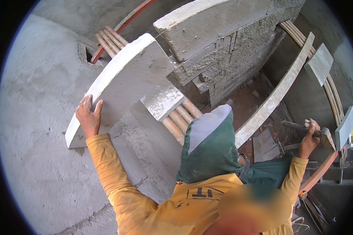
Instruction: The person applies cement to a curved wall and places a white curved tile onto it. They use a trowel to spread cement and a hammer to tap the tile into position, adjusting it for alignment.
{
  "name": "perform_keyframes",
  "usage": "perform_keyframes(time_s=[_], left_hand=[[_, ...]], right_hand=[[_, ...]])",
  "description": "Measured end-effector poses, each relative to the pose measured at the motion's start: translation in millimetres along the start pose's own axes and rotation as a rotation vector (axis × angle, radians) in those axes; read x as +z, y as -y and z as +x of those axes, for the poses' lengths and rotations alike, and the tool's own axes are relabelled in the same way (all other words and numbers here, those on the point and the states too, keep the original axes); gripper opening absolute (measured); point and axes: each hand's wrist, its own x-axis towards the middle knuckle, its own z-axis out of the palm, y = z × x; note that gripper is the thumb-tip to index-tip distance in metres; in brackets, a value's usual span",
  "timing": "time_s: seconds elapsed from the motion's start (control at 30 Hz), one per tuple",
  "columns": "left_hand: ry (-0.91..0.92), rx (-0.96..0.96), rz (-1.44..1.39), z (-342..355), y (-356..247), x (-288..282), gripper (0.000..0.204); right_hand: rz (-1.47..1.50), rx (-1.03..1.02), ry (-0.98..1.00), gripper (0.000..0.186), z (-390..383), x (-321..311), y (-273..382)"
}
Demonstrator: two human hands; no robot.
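Observation:
My left hand (90,116) grips the edge of a thick, pale grey curved slab (129,74), its fingers over the white rim and its thumb against the flat face. My right hand (310,139), at the right, is closed round the dark handle of a hammer (328,139). The hammer's worn, flared head lies beside a pale rectangular tile (344,126). Both my sleeves are yellow, and my green-trousered knee (210,143) rises between my arms. The slab stands on its edge; how it is supported underneath cannot be seen.
Several round poles (180,121) run beneath a speckled grey block (162,101). A rough masonry wall with a curved slab (208,29) on top stands ahead. A long curved strip (276,96) arches at right, near another tile (321,64). A red-edged curved frame (135,15) is at upper left.

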Motion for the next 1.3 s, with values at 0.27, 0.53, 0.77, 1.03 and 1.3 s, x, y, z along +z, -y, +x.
perform_keyframes(time_s=[0.27,0.53,0.77,1.03,1.3], left_hand=[[-0.001,-0.01,0.017,-1,-3,-2,0.046],[-0.035,0.026,0.001,-3,3,-1,0.044],[-0.123,0.03,-0.011,-2,-14,-10,0.043],[-0.332,0.116,-0.28,-25,-69,-17,0.032],[0.261,0.008,-0.687,-161,-169,82,0.026]], right_hand=[[0.048,0.03,0.007,0.026,0,1,4],[0.069,0.038,0.008,0.026,-1,4,4],[0.061,0.027,0.017,0.025,-1,4,1],[0.016,0.006,0.039,0.024,0,2,-4],[-0.034,-0.023,0.055,0.025,-1,4,-2]])
